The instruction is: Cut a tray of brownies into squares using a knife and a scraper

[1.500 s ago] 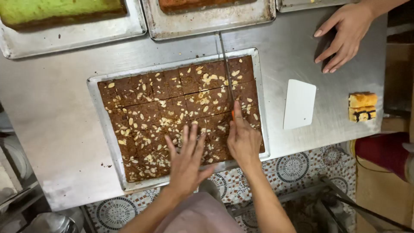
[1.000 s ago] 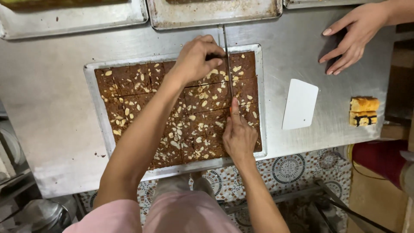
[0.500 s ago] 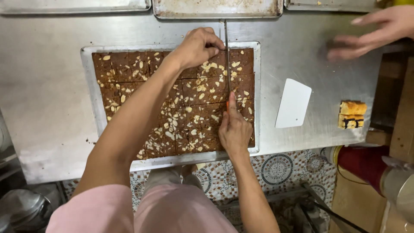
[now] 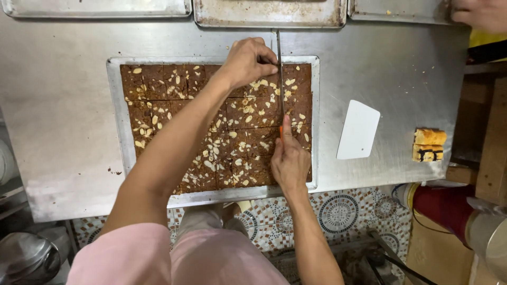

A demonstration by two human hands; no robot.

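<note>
Brown slab cake [image 4: 211, 126], topped with sliced almonds and already scored into squares, fills a shallow metal tray [image 4: 117, 105] that sits in the middle of a steel table [image 4: 63, 79]. A long thin knife [image 4: 280, 79] lies across the cake's right part, running from the far edge of the tray toward the person. The right hand [image 4: 289, 161] is closed around the knife's handle at the near end, with the forefinger stretched along the top of the blade. The left hand [image 4: 248, 60] reaches over the cake and pinches the blade near its far end, fingers curled narrow against the metal.

Just right of the tray, a white plastic scraper [image 4: 358, 130] lies flat on the table. Further right, near the table's edge, rests a small piece of yellow cake [image 4: 429, 144] with a dark layer. Along the far side of the table stand 3 more metal trays [image 4: 269, 16], only their near rims in view. Another person's hand [image 4: 478, 13] shows at the top right corner. Below the table, patterned floor tiles [image 4: 338, 211] are visible.
</note>
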